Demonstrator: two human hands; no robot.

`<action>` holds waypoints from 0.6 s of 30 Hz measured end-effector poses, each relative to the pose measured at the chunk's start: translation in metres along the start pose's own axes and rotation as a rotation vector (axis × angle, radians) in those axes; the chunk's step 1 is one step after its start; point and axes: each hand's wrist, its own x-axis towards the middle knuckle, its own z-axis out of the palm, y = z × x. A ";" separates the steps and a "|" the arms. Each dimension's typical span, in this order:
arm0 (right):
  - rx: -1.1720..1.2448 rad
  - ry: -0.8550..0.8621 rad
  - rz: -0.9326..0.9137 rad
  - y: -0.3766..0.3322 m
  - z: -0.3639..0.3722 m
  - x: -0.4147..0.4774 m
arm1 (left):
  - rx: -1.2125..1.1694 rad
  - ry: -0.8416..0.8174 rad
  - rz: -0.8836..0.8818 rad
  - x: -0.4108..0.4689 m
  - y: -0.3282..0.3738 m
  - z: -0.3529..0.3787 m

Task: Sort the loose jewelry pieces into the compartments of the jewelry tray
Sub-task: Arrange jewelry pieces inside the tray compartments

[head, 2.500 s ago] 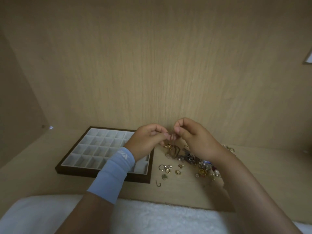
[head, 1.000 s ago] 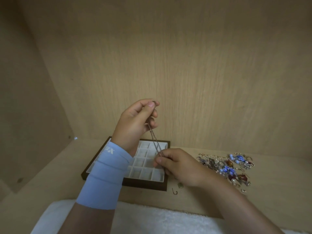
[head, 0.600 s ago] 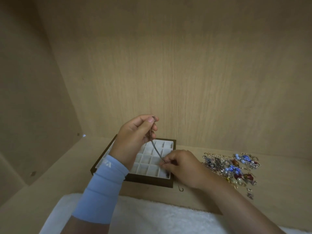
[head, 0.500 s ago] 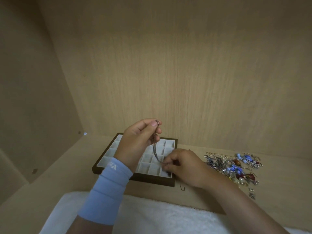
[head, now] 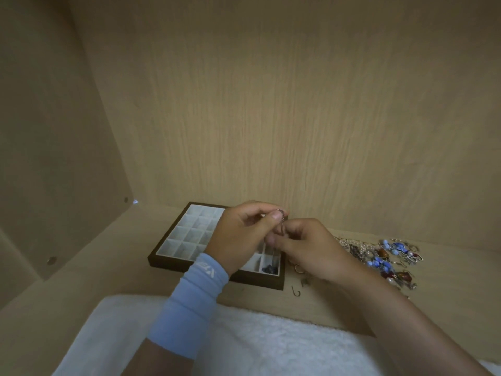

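Wood shelf [head: 447,294] and walls [head: 271,104], white fleece [head: 271,348], left hand [head: 241,234] and right hand [head: 309,248] pinching chain [head: 282,221]

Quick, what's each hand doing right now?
Left hand: pinching the top of the chain.
Right hand: pinching the chain lower down.

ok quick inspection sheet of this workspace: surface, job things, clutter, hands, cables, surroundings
surface: pale wooden shelf
job's things: compartment tray; thin chain hanging into its near right corner cell; loose jewelry pile right of tray; small hook and ring on shelf by tray
clutter: white fleecy cloth along near edge
hands: left hand pinches chain's top, right hand pinches it lower
cables: nothing seen
surroundings: wooden back wall, side panel
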 end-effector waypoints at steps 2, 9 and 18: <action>-0.033 0.028 0.009 0.007 -0.001 0.002 | 0.132 0.000 0.028 -0.001 -0.011 -0.008; -0.314 -0.030 0.008 0.014 0.004 0.000 | 0.459 0.006 -0.005 -0.005 -0.039 -0.030; -0.526 -0.119 0.041 0.018 -0.002 -0.001 | 0.652 -0.125 0.045 -0.020 -0.061 -0.013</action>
